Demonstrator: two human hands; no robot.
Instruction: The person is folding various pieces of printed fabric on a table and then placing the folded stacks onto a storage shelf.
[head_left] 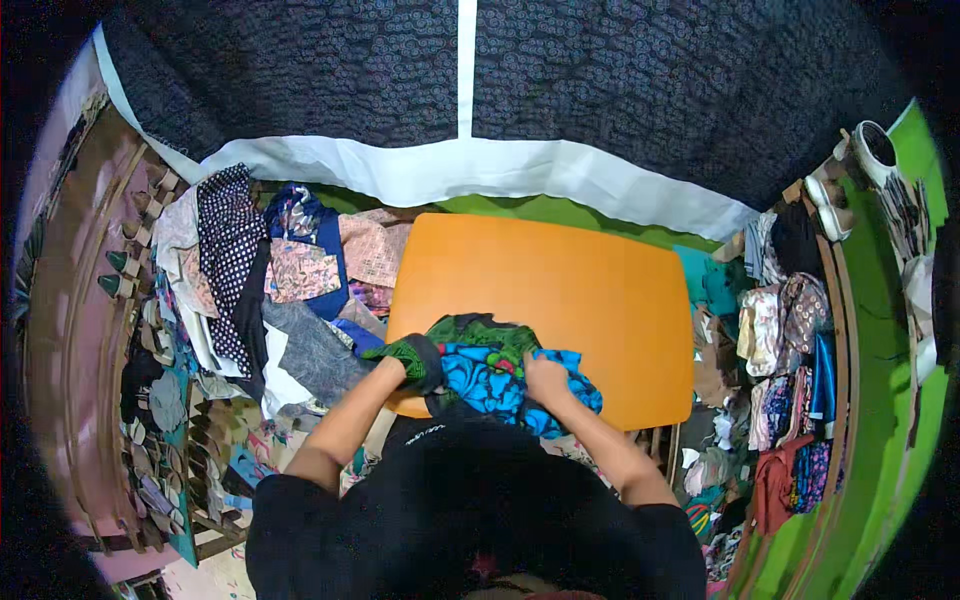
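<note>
- A black-and-white polka-dot cloth (222, 215) is lying over the pile at far left.
- A grey cloth (315, 350) is lying between that pile and the orange desk (560, 275).
- The left hand (394, 368) is reaching into green-and-black fabric; its fingers are being hidden, so whether they are gripping cannot be told.
- The patterned fabric bundle (485, 378), green-and-black and blue-and-black, is lying crumpled at the near edge of the desk, between both hands.
- The right hand (545, 380) is clamping the bundle's blue part.
- Folded clothes (765, 325) are filling shelves at right.
</note>
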